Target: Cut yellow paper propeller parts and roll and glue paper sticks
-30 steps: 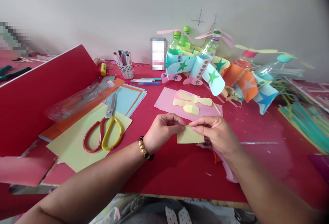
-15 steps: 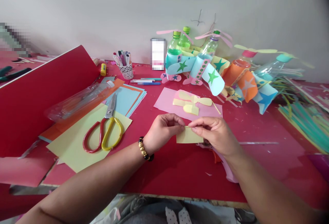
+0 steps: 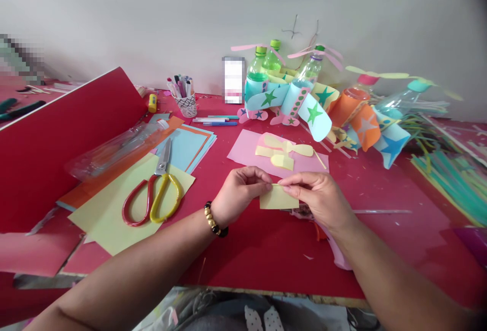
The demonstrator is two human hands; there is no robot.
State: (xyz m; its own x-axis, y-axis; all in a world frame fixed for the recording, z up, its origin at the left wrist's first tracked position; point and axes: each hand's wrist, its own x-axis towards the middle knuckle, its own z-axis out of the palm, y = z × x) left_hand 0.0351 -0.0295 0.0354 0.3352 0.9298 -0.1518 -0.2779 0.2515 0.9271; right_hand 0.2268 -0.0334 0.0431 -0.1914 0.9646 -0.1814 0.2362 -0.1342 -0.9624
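Between my hands is a small pale yellow piece of paper point(image 3: 279, 200), hanging down from its top edge. My left hand point(image 3: 243, 189) pinches the top edge on the left, thumb against fingers. At the right part of the same edge, my right hand point(image 3: 323, 196) grips it between thumb and fingertips. Just beyond lies a pink sheet point(image 3: 243, 151) bearing a yellow paper propeller point(image 3: 302, 149) and small yellow cut pieces point(image 3: 282, 161). Under my right wrist a pink-handled tool point(image 3: 337, 252) is mostly covered, so its kind is hidden.
Large scissors point(image 3: 163, 161) with red and yellow handles rest on coloured sheets point(image 3: 114, 224) at left, near a clear plastic bottle point(image 3: 114, 148). A pen cup point(image 3: 186, 105) and phone point(image 3: 233, 80) stand behind. Decorated bottle planes point(image 3: 312, 110) crowd the back right.
The yellow paper has risen very slightly and moved a little left with both hands. Both hands keep their pinch on its top edge.
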